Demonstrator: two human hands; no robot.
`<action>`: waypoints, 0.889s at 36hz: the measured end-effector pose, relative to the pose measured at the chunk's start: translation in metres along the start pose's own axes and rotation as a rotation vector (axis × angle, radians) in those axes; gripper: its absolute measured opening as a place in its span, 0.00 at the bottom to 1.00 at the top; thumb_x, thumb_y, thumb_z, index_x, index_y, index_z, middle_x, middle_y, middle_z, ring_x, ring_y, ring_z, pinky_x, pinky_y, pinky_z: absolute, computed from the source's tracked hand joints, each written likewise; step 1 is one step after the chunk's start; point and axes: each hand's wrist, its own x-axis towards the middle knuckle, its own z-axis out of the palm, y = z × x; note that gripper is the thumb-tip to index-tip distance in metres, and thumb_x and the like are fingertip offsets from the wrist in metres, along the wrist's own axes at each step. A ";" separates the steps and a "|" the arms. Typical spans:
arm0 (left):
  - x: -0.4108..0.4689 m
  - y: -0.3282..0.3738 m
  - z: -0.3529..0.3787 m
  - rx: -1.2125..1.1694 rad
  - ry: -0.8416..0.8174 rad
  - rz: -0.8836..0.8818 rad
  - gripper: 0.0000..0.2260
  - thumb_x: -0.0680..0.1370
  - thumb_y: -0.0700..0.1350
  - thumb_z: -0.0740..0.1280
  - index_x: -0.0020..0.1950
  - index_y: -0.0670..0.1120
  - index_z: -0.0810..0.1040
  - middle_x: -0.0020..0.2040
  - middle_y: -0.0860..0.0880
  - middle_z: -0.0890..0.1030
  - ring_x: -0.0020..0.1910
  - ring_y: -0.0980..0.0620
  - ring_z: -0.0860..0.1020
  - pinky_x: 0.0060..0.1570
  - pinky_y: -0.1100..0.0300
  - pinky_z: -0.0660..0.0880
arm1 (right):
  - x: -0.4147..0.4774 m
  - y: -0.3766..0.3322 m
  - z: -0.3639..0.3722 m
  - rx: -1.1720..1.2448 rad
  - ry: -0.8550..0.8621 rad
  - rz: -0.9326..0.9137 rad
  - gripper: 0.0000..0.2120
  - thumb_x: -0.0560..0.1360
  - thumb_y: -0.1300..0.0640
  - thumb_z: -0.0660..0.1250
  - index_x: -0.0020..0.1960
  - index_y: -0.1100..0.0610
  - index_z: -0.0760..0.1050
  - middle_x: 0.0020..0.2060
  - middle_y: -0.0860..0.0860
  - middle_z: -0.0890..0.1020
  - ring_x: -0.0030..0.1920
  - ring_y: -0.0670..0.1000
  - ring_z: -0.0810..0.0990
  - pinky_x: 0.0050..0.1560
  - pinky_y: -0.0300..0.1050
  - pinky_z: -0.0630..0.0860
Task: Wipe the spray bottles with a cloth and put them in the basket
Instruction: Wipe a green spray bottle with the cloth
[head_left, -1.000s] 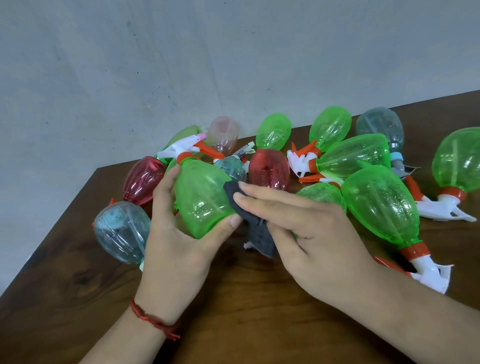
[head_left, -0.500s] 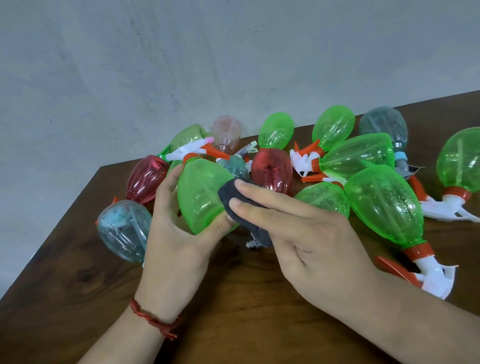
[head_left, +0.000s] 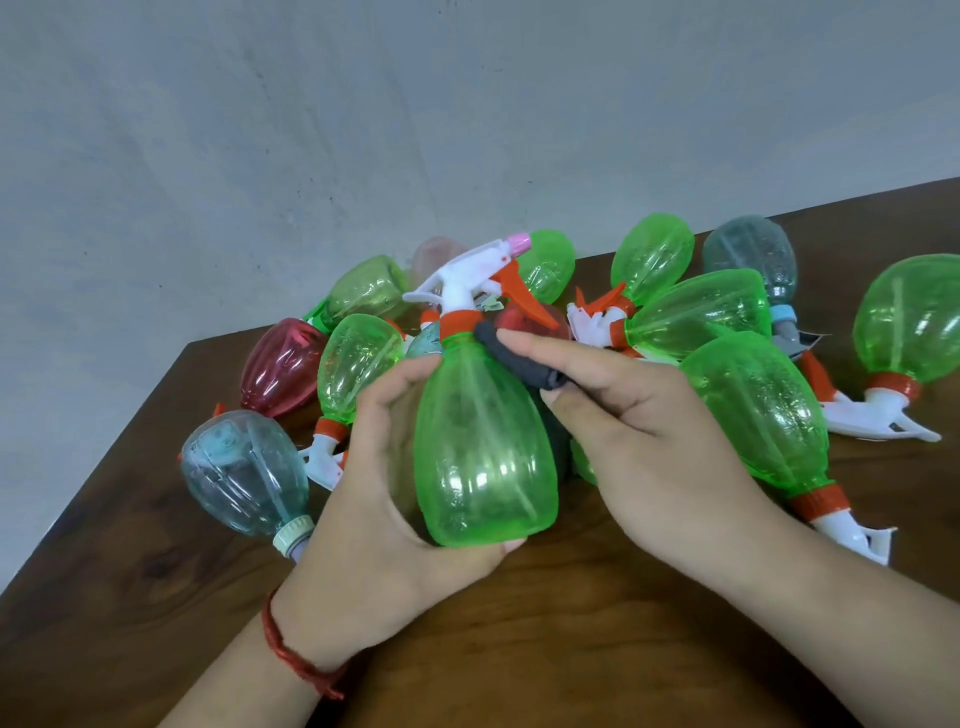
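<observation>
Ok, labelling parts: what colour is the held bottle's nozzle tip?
Nozzle tip is pink; head view.

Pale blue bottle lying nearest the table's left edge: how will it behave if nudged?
Likely rolls: the pale blue bottle lies on its round, ribbed side near the table edge. Probably light: it looks empty and see-through. Its thin plastic may dent under a hard grip.
</observation>
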 end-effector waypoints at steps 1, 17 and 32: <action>0.001 -0.001 0.000 0.021 0.001 0.004 0.49 0.65 0.40 0.85 0.79 0.50 0.62 0.74 0.49 0.74 0.74 0.42 0.75 0.72 0.48 0.75 | -0.001 0.001 0.000 -0.019 -0.007 -0.014 0.22 0.85 0.68 0.61 0.68 0.46 0.82 0.61 0.34 0.84 0.65 0.34 0.79 0.64 0.27 0.71; 0.009 -0.008 -0.011 -0.017 0.345 -0.061 0.46 0.68 0.47 0.84 0.81 0.52 0.66 0.73 0.49 0.78 0.71 0.47 0.79 0.70 0.41 0.77 | -0.012 0.009 0.008 -0.395 -0.147 -0.393 0.27 0.80 0.74 0.62 0.73 0.53 0.79 0.75 0.44 0.75 0.74 0.40 0.74 0.71 0.35 0.72; -0.002 0.002 0.003 0.048 0.009 0.016 0.53 0.66 0.44 0.86 0.84 0.47 0.61 0.79 0.51 0.72 0.78 0.48 0.72 0.77 0.49 0.71 | -0.001 0.007 -0.001 -0.231 -0.039 -0.239 0.25 0.83 0.72 0.61 0.74 0.51 0.78 0.71 0.41 0.78 0.74 0.38 0.73 0.76 0.37 0.68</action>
